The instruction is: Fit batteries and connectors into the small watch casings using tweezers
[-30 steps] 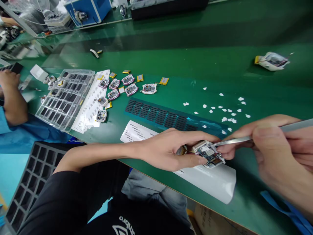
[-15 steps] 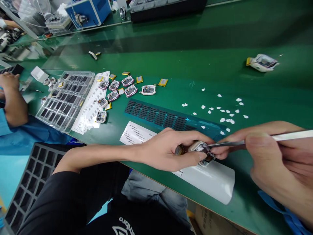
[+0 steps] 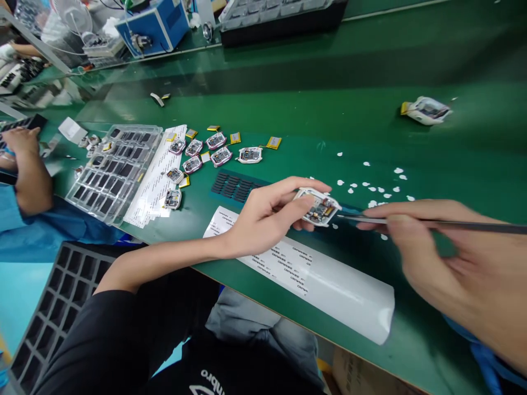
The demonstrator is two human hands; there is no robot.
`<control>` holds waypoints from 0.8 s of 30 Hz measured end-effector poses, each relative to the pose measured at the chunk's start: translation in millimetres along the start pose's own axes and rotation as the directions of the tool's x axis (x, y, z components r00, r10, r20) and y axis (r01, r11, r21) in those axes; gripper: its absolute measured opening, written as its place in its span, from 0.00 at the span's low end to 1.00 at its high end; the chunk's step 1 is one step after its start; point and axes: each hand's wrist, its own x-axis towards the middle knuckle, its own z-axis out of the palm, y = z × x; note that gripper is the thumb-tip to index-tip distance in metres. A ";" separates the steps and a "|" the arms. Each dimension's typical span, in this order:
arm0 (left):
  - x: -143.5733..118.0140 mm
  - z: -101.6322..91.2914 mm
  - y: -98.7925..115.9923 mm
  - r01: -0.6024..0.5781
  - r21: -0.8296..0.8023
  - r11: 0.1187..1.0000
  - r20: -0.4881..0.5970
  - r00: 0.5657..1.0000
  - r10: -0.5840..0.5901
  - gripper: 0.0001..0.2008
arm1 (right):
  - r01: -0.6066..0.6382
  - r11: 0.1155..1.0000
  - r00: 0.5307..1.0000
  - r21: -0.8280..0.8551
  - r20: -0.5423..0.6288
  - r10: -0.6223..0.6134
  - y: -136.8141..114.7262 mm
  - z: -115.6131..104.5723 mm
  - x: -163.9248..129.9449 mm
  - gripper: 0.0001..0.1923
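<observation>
My left hand (image 3: 267, 211) is closed around a white watch-like case (image 3: 319, 208) with its circuit board showing, held tilted above the bench. Between the thumb and fingers of my right hand (image 3: 436, 241) is a pair of thin metal tweezers (image 3: 461, 225). The tweezer tips lie close to the right end of the case; whether they touch it I cannot tell. Below my left hand lies a white sheet of printed stickers (image 3: 349, 291). A teal strip of small dark pads (image 3: 234, 186) is partly hidden behind the same hand.
Several open cases (image 3: 221, 156) with yellow batteries lie left of centre, beside a clear tray (image 3: 115, 173). White scraps (image 3: 371, 189) are scattered behind my right hand. One case (image 3: 428, 109) sits farther back. A co-worker's hand (image 3: 24, 142) is at far left.
My left hand has lifted the case up and left, away from the sticker sheet, and turned its board into view. The tweezers have drawn out from over the case to its right end.
</observation>
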 end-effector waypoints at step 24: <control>9.4 -9.5 -10.8 -0.432 0.783 0.448 0.440 0.893 0.094 0.16 | 0.199 0.971 0.971 -0.132 -0.107 -0.214 11.2 9.0 6.5 0.09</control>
